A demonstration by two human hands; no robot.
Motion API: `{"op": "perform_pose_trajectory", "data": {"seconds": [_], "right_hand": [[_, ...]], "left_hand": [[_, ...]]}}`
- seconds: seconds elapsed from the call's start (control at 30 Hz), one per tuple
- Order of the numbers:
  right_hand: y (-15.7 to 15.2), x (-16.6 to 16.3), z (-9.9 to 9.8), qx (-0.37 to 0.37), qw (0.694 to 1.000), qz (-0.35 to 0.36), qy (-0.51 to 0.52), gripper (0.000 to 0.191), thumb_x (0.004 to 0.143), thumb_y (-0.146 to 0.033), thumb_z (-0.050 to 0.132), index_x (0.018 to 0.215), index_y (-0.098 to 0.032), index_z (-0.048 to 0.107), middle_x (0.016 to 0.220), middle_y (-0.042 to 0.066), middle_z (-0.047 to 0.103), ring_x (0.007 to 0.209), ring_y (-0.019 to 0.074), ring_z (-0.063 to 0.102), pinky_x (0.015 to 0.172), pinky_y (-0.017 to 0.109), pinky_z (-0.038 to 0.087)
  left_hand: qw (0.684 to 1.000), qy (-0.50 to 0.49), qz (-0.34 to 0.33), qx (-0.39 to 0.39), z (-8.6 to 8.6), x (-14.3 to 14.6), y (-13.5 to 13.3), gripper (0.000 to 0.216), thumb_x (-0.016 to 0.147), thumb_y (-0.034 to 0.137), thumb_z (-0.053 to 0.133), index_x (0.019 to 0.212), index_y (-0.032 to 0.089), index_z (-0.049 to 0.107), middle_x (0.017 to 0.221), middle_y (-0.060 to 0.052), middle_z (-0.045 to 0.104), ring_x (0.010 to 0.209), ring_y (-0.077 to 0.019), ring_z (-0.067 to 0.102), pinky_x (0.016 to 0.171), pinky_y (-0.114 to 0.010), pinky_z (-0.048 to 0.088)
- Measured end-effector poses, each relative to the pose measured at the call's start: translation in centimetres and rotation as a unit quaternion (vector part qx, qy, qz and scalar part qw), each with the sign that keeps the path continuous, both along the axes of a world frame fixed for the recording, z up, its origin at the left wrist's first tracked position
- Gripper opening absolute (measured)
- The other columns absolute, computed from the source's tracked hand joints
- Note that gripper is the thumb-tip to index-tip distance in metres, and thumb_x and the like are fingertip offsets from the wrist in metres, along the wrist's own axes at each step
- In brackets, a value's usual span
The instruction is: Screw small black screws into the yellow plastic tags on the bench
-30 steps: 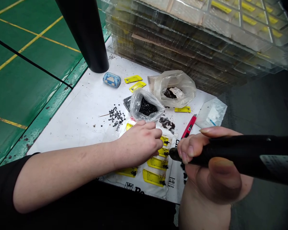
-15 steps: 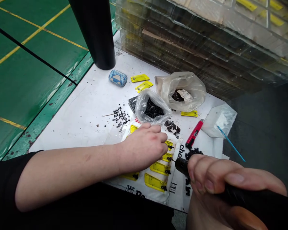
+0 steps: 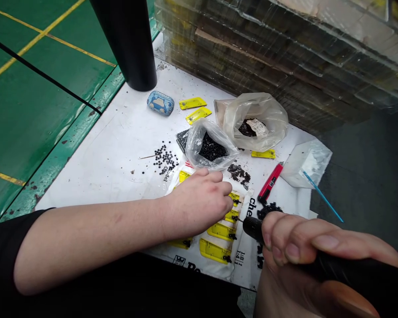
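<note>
My right hand point(image 3: 295, 238) is wrapped around a black electric screwdriver point(image 3: 254, 229). Its thin bit reaches left to a small black fitting point(image 3: 235, 218) on the end of a yellow plastic part point(image 3: 230, 215). Over that part lies my left hand point(image 3: 199, 198), fingers curled down and pressing it from the left; the fingertips are hidden. More yellow parts point(image 3: 213, 250), with black fittings at their right ends, lie in rows on a white printed bag point(image 3: 243, 238). My left forearm and hand cover some of them.
Behind my left hand are an open bag of tiny black pieces point(image 3: 212, 148) and a larger plastic bag point(image 3: 275, 119). A red utility knife point(image 3: 270, 182) lies right of them. A blue case point(image 3: 160, 103) and a black cylinder point(image 3: 135, 53) stand farther back, near stacked clear trays point(image 3: 268, 66).
The camera view has shifted slightly. Both hands keep their grips, and the screwdriver bit stays at the same yellow part.
</note>
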State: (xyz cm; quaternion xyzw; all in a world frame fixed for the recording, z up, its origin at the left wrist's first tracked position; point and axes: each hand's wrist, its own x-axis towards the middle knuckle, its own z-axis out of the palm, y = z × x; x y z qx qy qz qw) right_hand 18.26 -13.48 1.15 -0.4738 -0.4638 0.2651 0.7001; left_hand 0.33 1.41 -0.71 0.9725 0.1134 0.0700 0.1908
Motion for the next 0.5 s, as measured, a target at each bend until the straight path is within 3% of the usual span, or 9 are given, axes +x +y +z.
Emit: {"op": "perform_pose_trajectory", "data": {"seconds": [0.1,0.3,0.5], "right_hand": [[0.4,-1.0,0.2,-0.009,1.0,-0.016,-0.02,0.045,0.092,-0.064,0.084,0.11,-0.024,0.072,0.067,-0.004,0.057,0.048,0.0138,0.05,0.046,0.033,0.048],[1.3,-2.4,0.1,0.015,0.995,-0.09,-0.039,0.042,0.095,-0.066,0.078,0.122,-0.034,0.07,0.063,-0.007,0.049,0.042,0.0128,0.039,0.043,0.033,0.042],[0.8,-1.3,0.3,0.0,0.999,-0.034,-0.028,0.043,0.092,-0.064,0.084,0.11,-0.026,0.072,0.068,-0.004,0.056,0.047,0.0134,0.05,0.047,0.033,0.049]], "left_hand": [[1.0,-0.007,0.001,0.003,-0.1,0.0,0.0,0.021,0.104,0.031,0.072,0.085,0.021,0.074,0.098,-0.006,0.072,0.102,-0.0284,0.06,0.084,-0.046,0.034],[1.0,0.004,0.002,-0.004,0.0,0.1,0.0,0.023,0.103,0.033,0.073,0.085,0.02,0.074,0.098,-0.006,0.072,0.103,-0.0289,0.061,0.084,-0.046,0.036],[1.0,0.0,0.001,0.0,-0.1,0.1,-0.1,0.023,0.104,0.031,0.071,0.084,0.021,0.073,0.098,-0.006,0.072,0.103,-0.0297,0.061,0.085,-0.047,0.037]]}}
